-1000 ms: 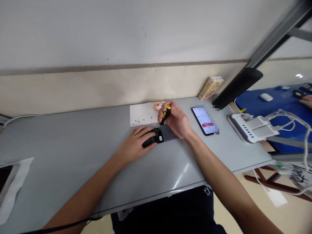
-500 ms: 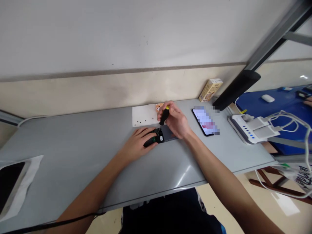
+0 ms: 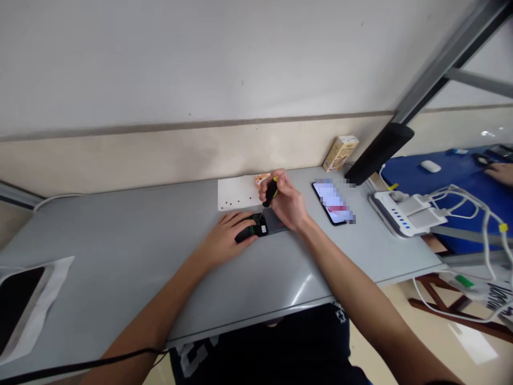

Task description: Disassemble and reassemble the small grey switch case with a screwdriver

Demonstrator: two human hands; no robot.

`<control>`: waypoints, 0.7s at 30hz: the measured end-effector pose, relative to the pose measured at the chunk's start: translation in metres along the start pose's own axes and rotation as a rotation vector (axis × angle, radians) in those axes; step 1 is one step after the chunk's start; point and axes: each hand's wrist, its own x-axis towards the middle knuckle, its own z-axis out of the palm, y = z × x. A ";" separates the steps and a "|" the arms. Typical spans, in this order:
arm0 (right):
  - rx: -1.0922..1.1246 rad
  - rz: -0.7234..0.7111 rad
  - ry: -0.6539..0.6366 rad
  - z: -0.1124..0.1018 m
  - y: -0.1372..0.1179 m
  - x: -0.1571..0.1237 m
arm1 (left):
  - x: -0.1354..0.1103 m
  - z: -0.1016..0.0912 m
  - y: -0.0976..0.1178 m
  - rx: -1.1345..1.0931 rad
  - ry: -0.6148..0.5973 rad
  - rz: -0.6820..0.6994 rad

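Observation:
A screwdriver [image 3: 271, 193] with a black and yellow handle is gripped in my right hand [image 3: 292, 206], its shaft pointing down into a dark, opened electronic device [image 3: 276, 220]. Green circuit board shows in the device's open left part, along with a small white label. My left hand [image 3: 228, 235] holds that left end, with the thumb at the near side and fingers over the far side. Just beyond lies a white sheet [image 3: 234, 188] with several tiny dark screws on it. My right hand covers part of the device's right end.
Right of my hands lie a lit phone [image 3: 332, 202] and a power strip [image 3: 395, 214] with white chargers. A small carton [image 3: 340, 153] stands by the wall near a black padded post [image 3: 379, 155]. At far left is a dark tablet-like object [image 3: 20, 305]. Another person's hand [image 3: 500, 173] rests at the blue table.
The camera view has shifted slightly, bringing more of the right side into sight. Both hands keep their places on the device and the screwdriver, with the right hand turned a little.

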 end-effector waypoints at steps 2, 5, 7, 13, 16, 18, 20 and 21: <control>0.008 0.025 -0.033 -0.002 -0.001 0.001 | 0.000 -0.005 0.002 -0.031 0.039 -0.010; 0.010 0.029 -0.046 0.000 0.000 0.001 | 0.000 -0.015 -0.004 -0.037 0.168 -0.066; 0.013 0.021 -0.048 0.001 0.001 0.001 | -0.002 -0.020 -0.017 0.046 0.295 -0.170; 0.038 0.015 -0.079 0.003 0.003 0.000 | -0.010 -0.020 -0.064 0.237 0.330 -0.396; 0.045 0.025 -0.071 0.002 0.004 0.000 | -0.012 -0.018 -0.071 0.246 0.298 -0.409; 0.071 0.019 -0.085 0.001 0.004 0.000 | -0.012 -0.018 -0.071 0.256 0.298 -0.407; 0.097 0.006 -0.099 0.001 0.005 0.000 | -0.013 -0.018 -0.070 0.255 0.313 -0.402; 0.107 0.001 -0.102 0.001 0.006 0.000 | -0.012 -0.018 -0.069 0.252 0.318 -0.402</control>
